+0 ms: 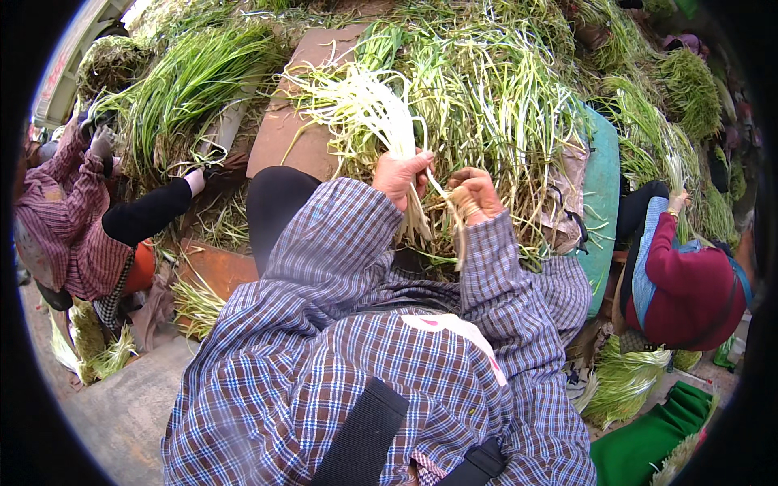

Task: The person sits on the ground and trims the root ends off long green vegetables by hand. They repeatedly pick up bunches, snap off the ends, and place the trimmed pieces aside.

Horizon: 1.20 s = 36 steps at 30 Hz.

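Note:
A bundle of pale, leafy green stalks, chives or a similar allium, is gripped in my left hand. Its leaves fan up and to the left, while the whitish root ends hang below my fist. Just to the right, my right hand has its fingers curled in around a thin stalk that runs across from the bundle. A limp, brownish strand dangles beneath those fingers. Tan wrapping shows on the right hand. Under both hands lies a heap of loose stalks with brown roots.
Bare brown board shows left of the heap; a teal panel edges its right. A person in a checked shirt sits left, near another green heap. Right, a person in maroon holds stalks. Green cloth lies lower right.

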Each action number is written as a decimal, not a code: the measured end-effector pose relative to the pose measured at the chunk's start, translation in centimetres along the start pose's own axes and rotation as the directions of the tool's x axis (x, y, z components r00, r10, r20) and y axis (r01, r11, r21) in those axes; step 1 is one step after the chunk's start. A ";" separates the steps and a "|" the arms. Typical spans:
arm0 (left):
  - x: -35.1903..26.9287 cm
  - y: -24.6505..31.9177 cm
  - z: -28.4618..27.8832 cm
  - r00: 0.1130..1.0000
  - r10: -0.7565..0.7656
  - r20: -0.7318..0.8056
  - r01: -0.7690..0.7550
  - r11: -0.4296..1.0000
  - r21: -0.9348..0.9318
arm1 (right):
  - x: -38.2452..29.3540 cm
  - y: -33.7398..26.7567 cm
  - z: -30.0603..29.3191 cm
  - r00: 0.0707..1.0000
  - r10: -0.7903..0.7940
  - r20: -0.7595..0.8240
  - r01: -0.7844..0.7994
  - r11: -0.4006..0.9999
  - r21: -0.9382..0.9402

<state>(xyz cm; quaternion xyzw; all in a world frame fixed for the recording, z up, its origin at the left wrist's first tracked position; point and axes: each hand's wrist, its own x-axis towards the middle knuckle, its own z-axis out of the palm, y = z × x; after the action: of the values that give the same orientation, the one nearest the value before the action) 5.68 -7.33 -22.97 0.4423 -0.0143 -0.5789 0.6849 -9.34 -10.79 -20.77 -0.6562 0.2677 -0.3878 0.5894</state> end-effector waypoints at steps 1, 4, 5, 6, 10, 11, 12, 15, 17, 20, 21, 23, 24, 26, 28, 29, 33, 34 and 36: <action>-0.1 -0.1 0.1 0.998 -0.057 0.001 0.057 0.998 0.015 | -0.2 -0.3 -0.5 0.998 0.058 0.027 -0.061 0.991 0.119; 0.0 0.3 0.1 0.998 0.005 -0.056 -0.002 0.999 0.042 | -2.0 -1.6 -3.0 0.957 0.203 0.206 -0.244 0.948 0.203; 0.3 0.6 0.0 0.995 0.050 -0.088 -0.046 0.998 0.041 | -3.0 -2.2 -4.4 0.906 0.274 0.322 -0.323 0.940 0.111; 0.5 1.0 -0.1 0.990 0.106 -0.097 -0.101 0.993 0.054 | -4.2 -2.8 -5.9 0.856 0.320 0.406 -0.393 0.913 0.109; 1.0 1.9 -0.5 0.965 0.210 -0.154 -0.206 0.978 0.042 | -7.8 -3.4 -10.8 0.658 0.502 0.562 -0.690 0.701 0.180; 1.0 1.7 -0.5 0.969 0.197 -0.152 -0.189 0.980 0.066 | -8.0 -3.6 -11.8 0.605 0.674 0.425 -0.699 0.705 -0.123; 1.0 1.5 -0.6 0.972 0.184 -0.145 -0.173 0.981 0.087 | -8.2 -3.6 -12.4 0.686 0.677 0.265 -0.497 0.703 -0.509; 0.6 0.5 -0.3 0.988 0.124 -0.094 -0.109 0.982 0.151 | -7.2 -4.0 -12.2 0.914 0.385 0.128 0.157 -0.045 -0.987; 0.4 -0.2 0.0 0.994 0.093 -0.054 -0.084 0.984 0.155 | -5.1 -4.5 -10.9 0.914 0.353 0.202 0.043 0.409 -0.912; -0.1 -1.0 0.3 0.999 -0.034 0.015 0.031 0.979 0.200 | -4.0 -4.4 -6.4 0.972 0.175 0.159 0.061 0.462 -0.885; -0.2 -1.1 0.4 0.996 -0.085 0.030 0.077 0.973 0.217 | -3.4 -3.8 -4.8 0.965 0.196 0.176 0.051 0.517 -0.854; -0.4 -1.0 0.5 0.988 -0.136 0.069 0.121 0.976 0.182 | -2.7 -2.6 -2.0 0.918 0.362 0.163 -0.076 0.564 -0.823; -0.4 -0.7 0.5 0.988 -0.143 0.058 0.131 0.976 0.174 | -3.0 -2.5 -1.5 0.879 0.454 0.147 -0.147 0.552 -0.821; -0.2 -0.1 0.3 0.995 -0.095 0.036 0.090 0.986 0.138 | -3.7 -2.4 -1.1 0.851 0.498 0.169 -0.175 0.570 -0.803; 0.0 0.5 0.1 0.992 -0.071 0.106 0.059 0.992 0.109 | -4.4 -3.0 -2.0 0.766 0.620 0.171 -0.478 0.727 -0.493; 0.1 0.7 0.1 0.990 -0.051 0.129 0.041 0.996 0.080 | -4.8 -3.5 -2.7 0.688 0.716 0.121 -0.651 0.681 -0.335; -0.5 0.8 0.4 0.960 -0.075 0.270 0.093 0.994 -0.056 | -3.7 -5.0 -5.0 0.852 0.488 -0.189 -0.434 0.861 0.265; -0.9 0.6 0.5 0.928 -0.128 0.350 0.138 0.990 -0.004 | -3.3 -5.0 -5.0 0.827 0.531 -0.187 -0.491 0.842 0.222; -2.6 -0.6 0.6 0.918 -0.204 0.339 0.171 0.977 0.127 | -2.9 -4.6 -4.5 0.725 0.687 -0.058 -0.663 0.718 0.211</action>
<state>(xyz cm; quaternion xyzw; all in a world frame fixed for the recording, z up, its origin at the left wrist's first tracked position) 4.04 -5.56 -21.69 0.3634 -0.1208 -0.7100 0.5910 -15.16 -10.21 -16.80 -0.4314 0.4917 -0.2102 0.7266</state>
